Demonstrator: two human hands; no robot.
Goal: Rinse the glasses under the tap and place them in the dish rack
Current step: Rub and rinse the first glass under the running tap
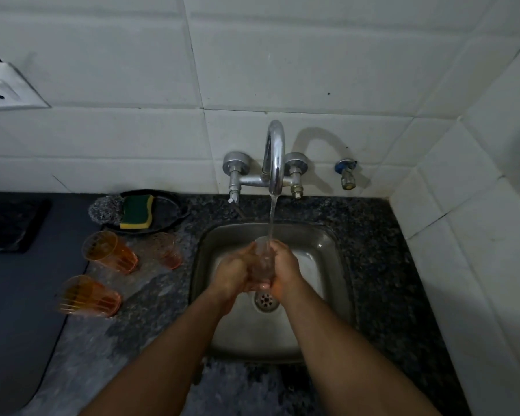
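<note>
A clear glass (262, 259) is held upright over the steel sink (327, 265), mouth up under the stream from the chrome tap (275, 157). My left hand (233, 273) wraps its left side and my right hand (284, 270) wraps its right side. Water runs into the glass. Three orange-tinted glasses stand on the counter left of the sink: one (108, 250) at the back left, a paler one (167, 250) nearest the sink, and one (87, 297) at the front left.
A black dish (165, 205) behind the glasses holds a green-yellow sponge (137, 211) and steel wool (107, 210). A dark grey mat (15, 295) covers the counter at left. A small valve (346, 174) sticks out of the tiled wall right of the tap.
</note>
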